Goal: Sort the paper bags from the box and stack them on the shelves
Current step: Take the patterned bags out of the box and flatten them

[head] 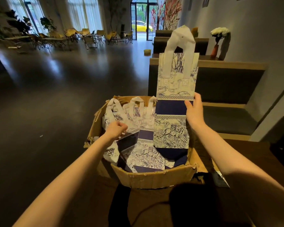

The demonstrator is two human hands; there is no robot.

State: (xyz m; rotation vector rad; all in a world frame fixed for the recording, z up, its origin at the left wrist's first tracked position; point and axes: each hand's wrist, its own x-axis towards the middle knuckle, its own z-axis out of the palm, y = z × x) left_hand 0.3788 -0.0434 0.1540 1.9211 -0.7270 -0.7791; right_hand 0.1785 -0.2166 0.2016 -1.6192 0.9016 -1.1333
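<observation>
Paper bags (147, 128): 1 raised, 3 upright

Dark glossy floor (56, 82), yellow folding chairs (88, 36) under bright curtained windows (84, 12), glazed door (142, 15) beyond

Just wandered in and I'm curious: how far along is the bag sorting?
Early, by the look of it. No bags show on the shelves in view. The right hand holds one flat paper bag upright above the cardboard box; the left hand reaches for the bags inside. Many still lie there.
</observation>
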